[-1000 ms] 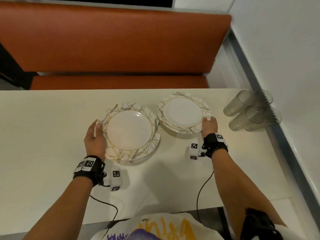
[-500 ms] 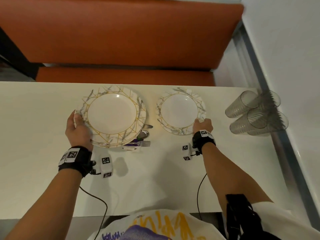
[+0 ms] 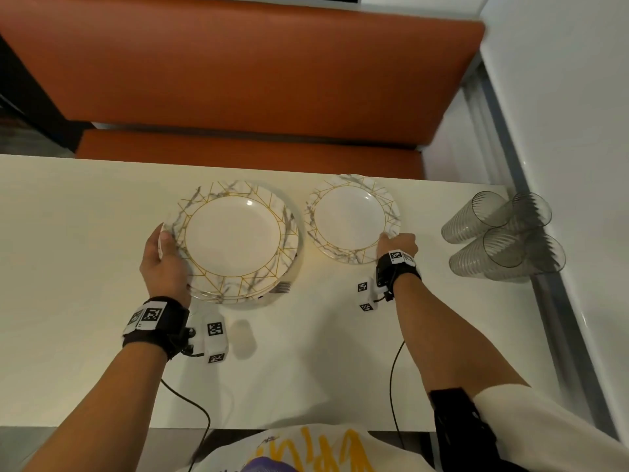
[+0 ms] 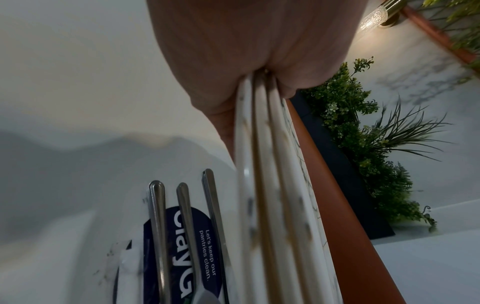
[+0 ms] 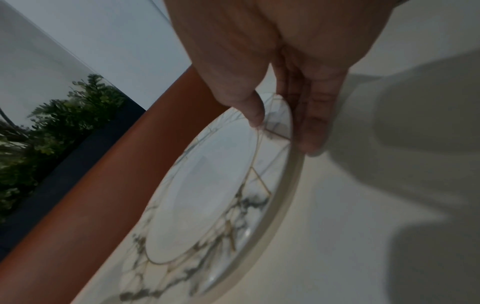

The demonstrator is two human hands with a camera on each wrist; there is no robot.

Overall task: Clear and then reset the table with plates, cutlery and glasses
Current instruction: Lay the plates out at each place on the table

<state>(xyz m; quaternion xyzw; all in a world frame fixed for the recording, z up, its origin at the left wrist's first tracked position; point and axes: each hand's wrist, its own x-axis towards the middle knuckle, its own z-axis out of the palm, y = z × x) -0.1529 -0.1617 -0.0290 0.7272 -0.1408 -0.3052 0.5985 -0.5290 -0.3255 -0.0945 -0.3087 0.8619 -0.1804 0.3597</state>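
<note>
My left hand (image 3: 166, 243) grips the left rim of a stack of three large marble-and-gold plates (image 3: 238, 240), thumb on top. In the left wrist view the hand (image 4: 246, 61) pinches the three plate edges (image 4: 262, 185) just above cutlery handles (image 4: 182, 205), which lie on a blue-labelled white packet (image 4: 179, 236). Only fork tines (image 3: 282, 287) show past the stack's near edge. My right hand (image 3: 391, 238) holds the near-right rim of a smaller matching plate (image 3: 350, 216). Its thumb lies on the rim and its fingers (image 5: 311, 133) reach under the plate (image 5: 207, 195).
Several clear ribbed glasses (image 3: 500, 233) lie on their sides at the table's right end, against the white wall (image 3: 578, 131). An orange bench (image 3: 238, 80) runs behind the white table (image 3: 85, 267). Wrist-camera cables trail off the near edge.
Both hands have carried their plates away from me toward the far edge. The cutlery that showed beside the big stack half a second ago is now mostly covered by it.
</note>
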